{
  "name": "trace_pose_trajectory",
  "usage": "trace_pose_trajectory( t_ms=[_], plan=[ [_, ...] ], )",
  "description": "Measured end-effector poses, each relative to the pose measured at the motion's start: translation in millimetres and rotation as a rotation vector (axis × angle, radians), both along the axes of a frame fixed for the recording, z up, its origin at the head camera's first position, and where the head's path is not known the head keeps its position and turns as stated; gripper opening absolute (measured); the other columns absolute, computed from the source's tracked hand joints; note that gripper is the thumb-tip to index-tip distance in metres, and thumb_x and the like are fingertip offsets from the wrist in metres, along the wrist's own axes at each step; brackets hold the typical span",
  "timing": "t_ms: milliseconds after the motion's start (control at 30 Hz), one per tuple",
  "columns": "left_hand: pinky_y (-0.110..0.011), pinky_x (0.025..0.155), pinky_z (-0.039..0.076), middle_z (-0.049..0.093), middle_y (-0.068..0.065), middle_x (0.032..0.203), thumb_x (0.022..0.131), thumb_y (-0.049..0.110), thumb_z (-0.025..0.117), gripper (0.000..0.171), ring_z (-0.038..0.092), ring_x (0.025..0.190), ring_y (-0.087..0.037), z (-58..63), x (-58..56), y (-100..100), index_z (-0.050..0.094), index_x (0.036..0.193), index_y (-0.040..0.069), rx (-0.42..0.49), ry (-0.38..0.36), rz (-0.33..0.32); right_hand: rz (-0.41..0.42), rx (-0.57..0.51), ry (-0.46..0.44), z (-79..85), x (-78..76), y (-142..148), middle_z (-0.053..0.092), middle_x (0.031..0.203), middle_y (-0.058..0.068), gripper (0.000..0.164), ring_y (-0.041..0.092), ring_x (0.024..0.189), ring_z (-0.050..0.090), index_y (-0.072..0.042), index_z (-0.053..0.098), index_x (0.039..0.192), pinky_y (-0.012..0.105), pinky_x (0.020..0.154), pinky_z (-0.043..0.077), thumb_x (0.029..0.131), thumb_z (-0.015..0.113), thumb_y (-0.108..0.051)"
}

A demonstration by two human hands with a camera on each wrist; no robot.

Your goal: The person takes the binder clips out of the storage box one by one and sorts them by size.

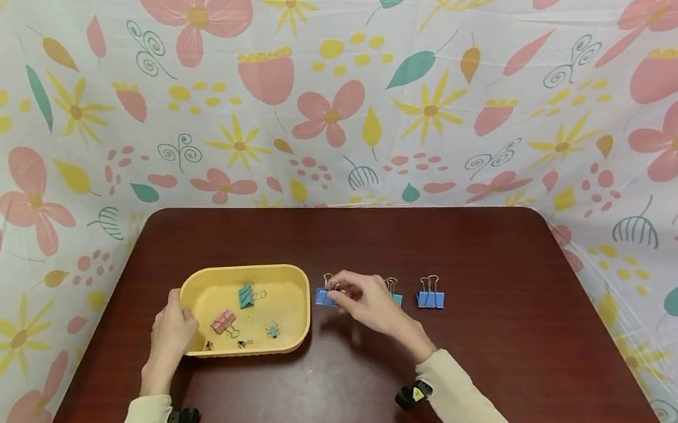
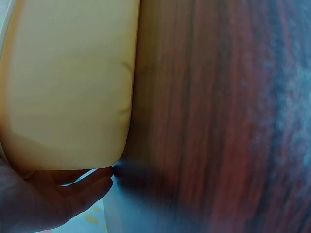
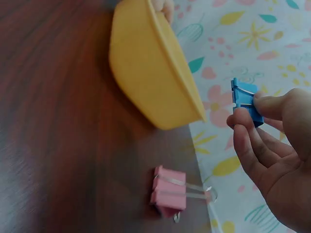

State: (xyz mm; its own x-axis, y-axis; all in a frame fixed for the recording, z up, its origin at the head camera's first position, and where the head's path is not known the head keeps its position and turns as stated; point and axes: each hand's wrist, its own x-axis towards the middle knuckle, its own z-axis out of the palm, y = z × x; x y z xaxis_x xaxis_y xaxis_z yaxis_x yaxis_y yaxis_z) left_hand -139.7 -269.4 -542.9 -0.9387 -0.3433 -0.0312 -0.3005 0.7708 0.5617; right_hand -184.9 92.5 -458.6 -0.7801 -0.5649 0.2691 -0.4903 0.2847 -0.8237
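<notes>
Presently, the right hand (image 3: pixel 284 170) pinches a blue clip (image 3: pixel 246 92) just beside the tub (image 1: pixel 276 297), whose far end the left hand (image 1: pixel 173 325) grips. Inside lie several clips, teal and pink among them. A second blue clip (image 1: pixel 431 299) (handles up) stands on the tabletop (image 1: pixel 485 379), right of the right hand.

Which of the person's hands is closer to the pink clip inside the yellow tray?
Left. The left hand grips the yellow tray at the end nearer the pink clip; the right hand is outside the tray, past its opposite end, pinching a blue clip.
</notes>
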Motion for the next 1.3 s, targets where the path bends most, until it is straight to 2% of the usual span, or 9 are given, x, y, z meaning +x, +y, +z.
trace_pose_trajectory(
  t_ms=[233,467,633,733,967,1300],
  plan=[
    [-0.049,0.066,0.04,0.057,-0.025,0.108,0.092,0.013,0.036,0.04,0.056,0.086,-0.04,-0.3,1.5,1,0.033,0.131,0.003,-0.006,-0.002,0.005,-0.06,0.091,0.097,-49.1,-1.5,21,0.067,0.08,-0.006,0.009,0.008,0.059,0.061,-0.019,0.067,0.093,0.023,0.057,0.048,0.086,0.063,-0.024],
    [-0.049,0.067,0.041,0.057,-0.025,0.106,0.092,0.013,0.037,0.038,0.056,0.087,-0.04,-0.1,0.5,1,0.034,0.129,0.003,-0.012,0.012,-0.003,-0.114,0.127,0.146,-63.7,5.3,29,0.065,0.078,-0.012,0.005,0.005,0.058,0.051,-0.023,0.068,0.087,0.023,0.054,0.044,0.086,0.064,-0.025],
    [-0.048,0.066,0.041,0.057,-0.026,0.107,0.092,0.013,0.037,0.039,0.056,0.086,-0.04,-0.4,0.4,2,0.034,0.13,0.003,-0.008,0.006,0.003,-0.121,0.126,0.18,-76.2,8.6,32,0.06,0.082,-0.01,0.006,0.003,0.07,0.052,-0.022,0.07,0.086,0.023,0.061,0.045,0.085,0.065,-0.024],
    [-0.048,0.066,0.041,0.057,-0.026,0.107,0.092,0.013,0.037,0.039,0.056,0.086,-0.04,-1.2,0.0,1,0.033,0.13,0.003,-0.01,0.002,0.006,-0.118,0.116,0.168,-80.5,10.6,33,0.057,0.082,-0.009,0.006,0.004,0.073,0.052,-0.021,0.071,0.087,0.024,0.062,0.046,0.084,0.066,-0.022],
    [-0.05,0.067,0.041,0.057,-0.026,0.107,0.092,0.013,0.038,0.038,0.056,0.089,-0.043,-0.7,-1.0,2,0.035,0.128,0.004,-0.013,0.012,0.012,-0.15,0.133,0.118,-91.4,12.2,34,0.059,0.078,-0.011,0.007,0.002,0.066,0.051,-0.017,0.071,0.087,0.025,0.056,0.045,0.084,0.066,-0.02],
    [-0.052,0.068,0.04,0.057,-0.029,0.106,0.092,0.013,0.037,0.037,0.055,0.091,-0.046,-2.3,-1.5,0,0.034,0.128,0.003,-0.018,0.018,0.007,-0.164,0.15,0.077,-105.9,14.3,32,0.061,0.082,-0.008,0.007,0.005,0.069,0.058,-0.016,0.07,0.088,0.023,0.061,0.049,0.083,0.067,-0.018]
  ],
)
